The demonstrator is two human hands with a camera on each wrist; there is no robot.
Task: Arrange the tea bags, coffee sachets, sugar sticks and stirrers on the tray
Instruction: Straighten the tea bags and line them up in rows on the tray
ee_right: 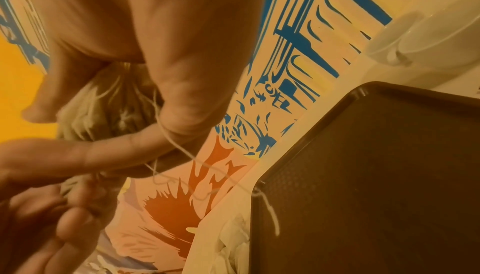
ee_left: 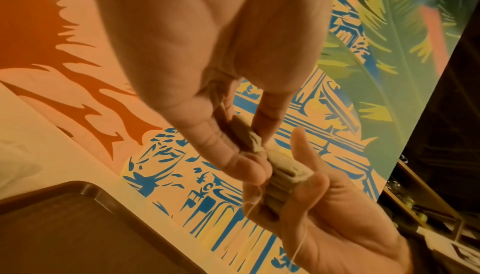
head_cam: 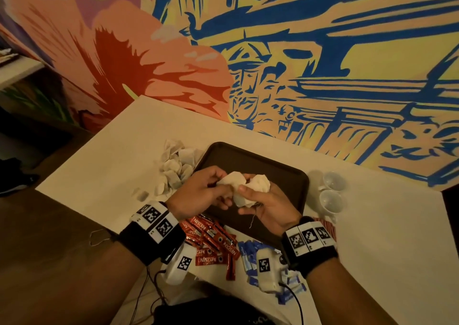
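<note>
Both hands meet above the dark tray (head_cam: 260, 160): the left hand (head_cam: 198, 193) pinches a tea bag (head_cam: 229, 179), the right hand (head_cam: 268, 205) grips a bunch of tea bags (head_cam: 258, 185). More loose tea bags (head_cam: 173, 168) lie left of the tray, red coffee sachets (head_cam: 211, 240) and blue sugar sticks (head_cam: 250, 252) nearer, 2 white cups (head_cam: 330, 190) right.

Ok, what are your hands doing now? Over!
Left hand and right hand both grip a bunch of tea bags above the tray. Tray bare, nothing placed yet. Tea-bag strings dangling, could snag.
</note>
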